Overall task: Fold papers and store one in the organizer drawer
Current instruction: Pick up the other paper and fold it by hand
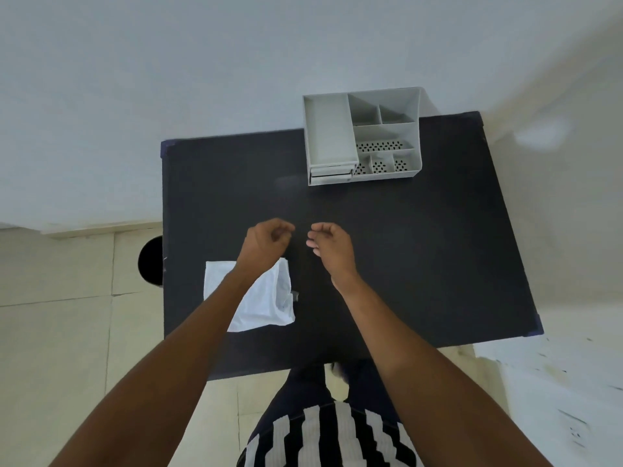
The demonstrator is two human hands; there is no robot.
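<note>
One black table stood there, and everything else was counted from it. Near its far edge sat one grey organizer with seven open compartments and two shut drawers stacked at its front. One white paper lay toward the table's near left corner. Two bare hands, left and right, hung over the table's middle.
</note>
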